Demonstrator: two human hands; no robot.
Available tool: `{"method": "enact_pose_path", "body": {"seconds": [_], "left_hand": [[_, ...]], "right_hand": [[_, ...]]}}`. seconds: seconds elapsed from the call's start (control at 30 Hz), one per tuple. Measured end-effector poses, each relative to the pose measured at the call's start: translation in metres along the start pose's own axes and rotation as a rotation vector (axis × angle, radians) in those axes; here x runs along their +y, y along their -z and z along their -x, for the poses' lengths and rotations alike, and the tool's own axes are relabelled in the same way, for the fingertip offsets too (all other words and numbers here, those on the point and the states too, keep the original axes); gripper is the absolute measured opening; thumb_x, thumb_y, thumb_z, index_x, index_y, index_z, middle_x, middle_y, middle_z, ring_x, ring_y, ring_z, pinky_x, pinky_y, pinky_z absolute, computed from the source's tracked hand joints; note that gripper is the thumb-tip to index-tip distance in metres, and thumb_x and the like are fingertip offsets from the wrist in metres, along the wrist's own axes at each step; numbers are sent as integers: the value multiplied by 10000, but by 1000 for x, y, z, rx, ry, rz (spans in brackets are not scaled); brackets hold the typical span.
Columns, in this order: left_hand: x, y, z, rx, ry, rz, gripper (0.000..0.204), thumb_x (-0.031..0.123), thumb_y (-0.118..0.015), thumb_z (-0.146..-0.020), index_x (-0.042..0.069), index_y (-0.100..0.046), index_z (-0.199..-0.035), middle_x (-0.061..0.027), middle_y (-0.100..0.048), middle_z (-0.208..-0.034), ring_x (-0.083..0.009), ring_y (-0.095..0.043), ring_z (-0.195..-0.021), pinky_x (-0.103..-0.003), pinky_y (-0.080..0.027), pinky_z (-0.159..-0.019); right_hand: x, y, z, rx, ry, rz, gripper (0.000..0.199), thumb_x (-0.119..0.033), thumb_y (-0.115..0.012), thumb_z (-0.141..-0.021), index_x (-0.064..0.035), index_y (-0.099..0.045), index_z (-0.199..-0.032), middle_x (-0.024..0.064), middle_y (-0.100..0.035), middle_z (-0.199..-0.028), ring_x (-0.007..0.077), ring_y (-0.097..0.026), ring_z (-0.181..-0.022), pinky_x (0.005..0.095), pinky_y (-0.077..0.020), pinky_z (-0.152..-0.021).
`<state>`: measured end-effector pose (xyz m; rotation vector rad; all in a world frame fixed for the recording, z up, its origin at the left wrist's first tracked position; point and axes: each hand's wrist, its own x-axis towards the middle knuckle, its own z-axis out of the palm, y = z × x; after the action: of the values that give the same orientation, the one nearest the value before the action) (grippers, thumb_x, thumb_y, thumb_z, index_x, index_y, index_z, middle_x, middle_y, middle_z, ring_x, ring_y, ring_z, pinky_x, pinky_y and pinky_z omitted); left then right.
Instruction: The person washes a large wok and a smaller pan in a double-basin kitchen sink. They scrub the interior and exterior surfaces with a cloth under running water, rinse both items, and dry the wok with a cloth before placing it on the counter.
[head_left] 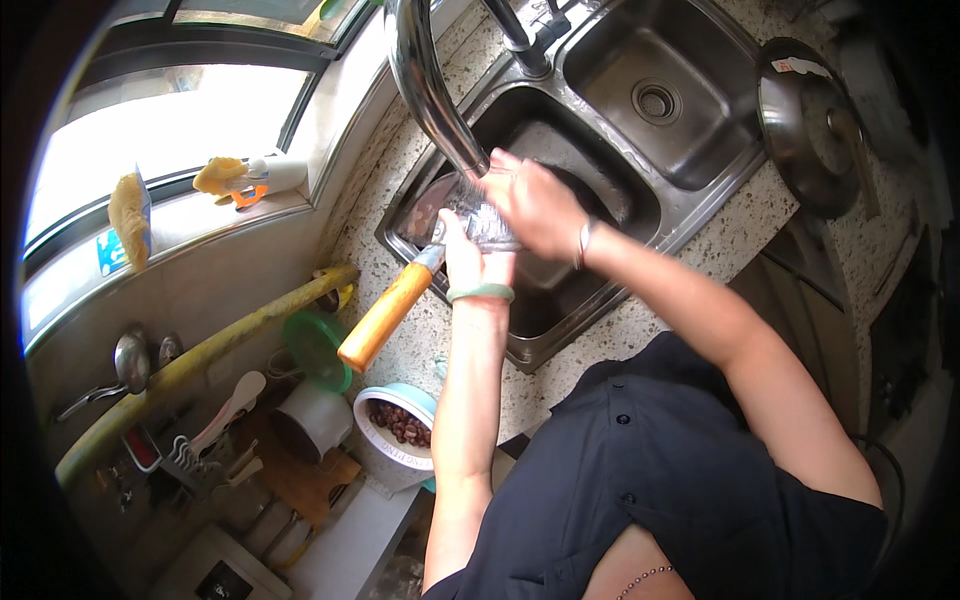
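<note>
My left hand (466, 252), with a pale green bangle at the wrist, holds a clear, ridged glass-like vessel (487, 224) low over the left sink basin (640, 215). Its thumb rests on the near side. Against the vessel's far right side is my right hand (542, 208), smeared by motion, its fingers hard to make out. The chrome faucet (437, 105) ends right above both hands. A wooden handle (385, 315) with a metal neck sticks out over the sink's left edge, beside my left wrist; what it belongs to is mostly hidden.
The right basin (690, 140) has a drain, and a round metal lid (805, 125) leans beside it. Left of my forearm stands a tub of brown beans or nuts (400, 424) near a green lid (318, 350). A yellow pipe (215, 365) runs below the windowsill.
</note>
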<state>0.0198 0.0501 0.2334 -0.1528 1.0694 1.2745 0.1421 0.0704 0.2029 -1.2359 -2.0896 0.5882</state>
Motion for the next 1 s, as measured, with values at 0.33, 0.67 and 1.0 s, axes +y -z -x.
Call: {"method": "enact_pose_path", "body": {"seconds": [0.33, 0.67, 1.0], "left_hand": [[-12, 1, -1, 18, 65, 29, 439, 410, -384, -1007, 47, -511, -1220, -110, -567, -1238, -226, -542, -1149, -386, -445, -1005], [-10, 6, 4, 20, 42, 45, 521, 488, -420, -974, 53, -485, -1254, -116, -525, -1285, -245, -514, -1178, -399, -399, -1051], [-26, -11, 1, -65, -54, -46, 488, 425, -347, -1012, 56, -495, -1294, -91, -520, -1349, -237, -492, -1235, -419, -351, -1091]], "right_hand": [[-34, 19, 32, -24, -132, -247, 366, -195, -457, -948, -78, -534, -1286, 107, -486, -1377, 297, -358, -1346, 440, -286, -1107], [-42, 12, 27, 6, -87, -240, 350, -159, -452, -925, -32, -543, -1238, 156, -515, -1330, 317, -385, -1328, 479, -310, -1090], [13, -6, -13, -34, -298, -242, 337, -207, -447, -926, -61, -581, -1198, 139, -562, -1250, 326, -473, -1222, 450, -384, -1011]]}}
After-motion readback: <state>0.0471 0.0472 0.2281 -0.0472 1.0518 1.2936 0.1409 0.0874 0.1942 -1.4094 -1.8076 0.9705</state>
